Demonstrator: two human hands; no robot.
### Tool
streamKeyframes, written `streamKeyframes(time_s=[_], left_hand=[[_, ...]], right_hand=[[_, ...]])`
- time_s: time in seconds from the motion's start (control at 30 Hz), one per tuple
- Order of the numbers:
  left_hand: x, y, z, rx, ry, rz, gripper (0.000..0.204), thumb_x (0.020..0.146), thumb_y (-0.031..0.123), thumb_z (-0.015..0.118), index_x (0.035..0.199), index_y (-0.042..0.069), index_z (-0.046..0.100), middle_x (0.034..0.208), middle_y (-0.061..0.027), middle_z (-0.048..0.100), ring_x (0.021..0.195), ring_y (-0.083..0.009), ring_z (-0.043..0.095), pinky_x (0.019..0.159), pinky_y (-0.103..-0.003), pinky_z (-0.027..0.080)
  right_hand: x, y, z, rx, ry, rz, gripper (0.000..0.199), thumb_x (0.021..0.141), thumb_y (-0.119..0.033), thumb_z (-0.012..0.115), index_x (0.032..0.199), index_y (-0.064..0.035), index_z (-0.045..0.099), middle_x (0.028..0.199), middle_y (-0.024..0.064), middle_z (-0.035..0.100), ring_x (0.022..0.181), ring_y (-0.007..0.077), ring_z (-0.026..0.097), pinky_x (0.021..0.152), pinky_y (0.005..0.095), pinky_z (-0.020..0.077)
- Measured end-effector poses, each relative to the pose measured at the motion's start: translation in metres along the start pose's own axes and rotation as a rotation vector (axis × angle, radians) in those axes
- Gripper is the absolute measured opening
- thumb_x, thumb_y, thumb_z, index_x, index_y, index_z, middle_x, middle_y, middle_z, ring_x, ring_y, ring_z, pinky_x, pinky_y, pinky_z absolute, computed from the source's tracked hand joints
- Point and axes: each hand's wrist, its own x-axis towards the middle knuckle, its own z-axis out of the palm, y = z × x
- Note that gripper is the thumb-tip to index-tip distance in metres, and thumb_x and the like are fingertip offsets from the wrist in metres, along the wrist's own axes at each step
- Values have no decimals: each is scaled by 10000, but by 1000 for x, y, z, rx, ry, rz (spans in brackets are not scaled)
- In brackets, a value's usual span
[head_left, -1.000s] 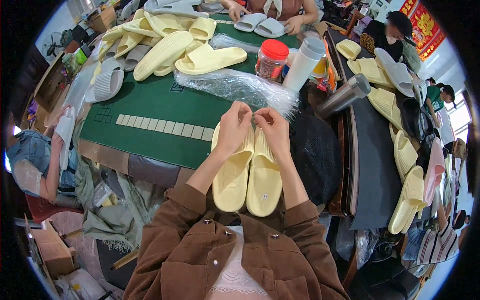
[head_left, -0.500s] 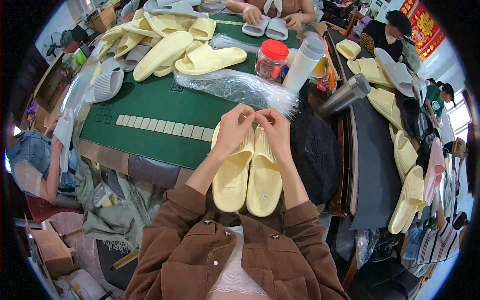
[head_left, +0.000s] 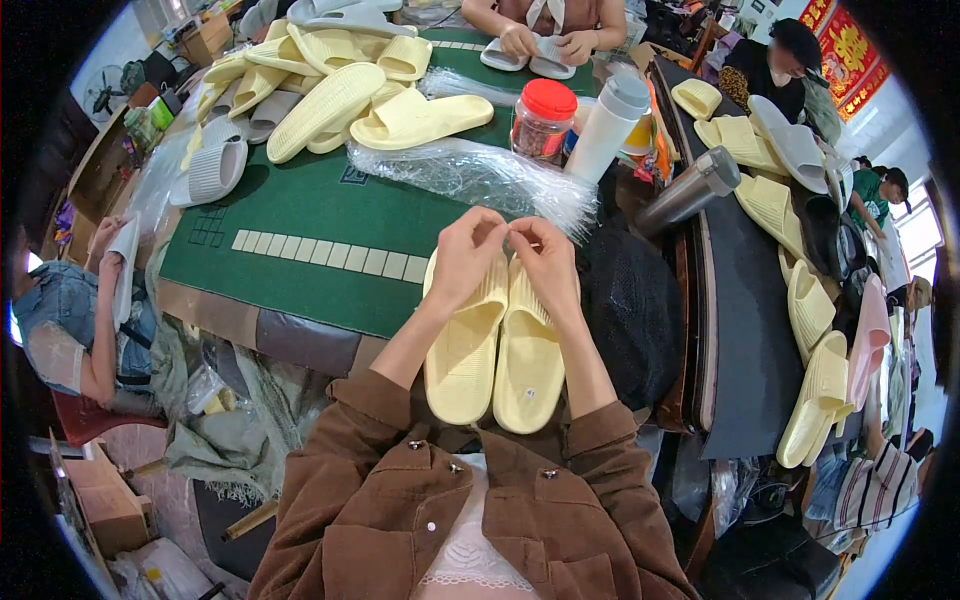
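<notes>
Pinching with fingertips drawn together on the left hand point(head_left: 465, 264) and on the right hand point(head_left: 549, 264), close to each other above the toes of a pair of pale yellow slippers point(head_left: 460, 372); cannot tell whether with anything thin between them. Laid side by side, toes toward the near edge of the green mat point(head_left: 300, 290), heels toward the brown jacket point(head_left: 390, 520). Opening leftward onto a wide run of green, past a printed row of white rectangles point(head_left: 335, 254) to the near left corner. Hemmed in ahead by a bundle of clear plastic point(head_left: 460, 172), then toward the right edge by a red-lidded jar point(head_left: 543, 125) and a white bottle point(head_left: 606, 130). Tighter rightward, with dark mesh point(head_left: 630, 320) before the brown edge of a dark side table point(head_left: 745, 350). Heaped toward the far left corner with yellow and grey slippers point(head_left: 325, 115).
</notes>
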Motion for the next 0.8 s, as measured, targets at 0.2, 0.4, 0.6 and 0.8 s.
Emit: streamKeyframes(time_s=[0.2, 0.4, 0.6, 0.8], left_hand=[[0, 2, 0, -4, 18, 8, 103, 864, 80, 624, 913, -10, 625, 768, -60, 648, 682, -91, 591, 632, -249, 476], [1, -2, 0, -95, 119, 47, 103, 862, 73, 624, 917, -14, 624, 776, -66, 644, 693, -93, 588, 632, -248, 472], [-2, 4, 0, 52, -47, 21, 104, 862, 59, 608, 929, -20, 606, 753, -59, 632, 679, -95, 581, 629, -251, 472], [-1, 2, 1, -42, 64, 53, 92, 859, 58, 615, 925, -7, 609, 766, -38, 627, 664, -79, 567, 624, -237, 462]], right_hand=[[0, 0, 0, 25, -2, -9, 112, 871, -65, 600, 946, 9, 639, 828, 48, 659, 741, 100, 611, 679, 240, 477], [2, 10, 0, -24, 42, -11, 89, 868, -51, 595, 930, 6, 622, 846, 54, 655, 761, 117, 613, 702, 252, 482], [0, 1, 1, 8, 30, -39, 84, 846, -55, 618, 896, 12, 624, 855, 90, 637, 754, 166, 626, 687, 286, 502], [-2, -2, -1, -72, -17, -20, 105, 856, -63, 618, 928, 11, 634, 850, 56, 646, 772, 118, 616, 719, 260, 491]])
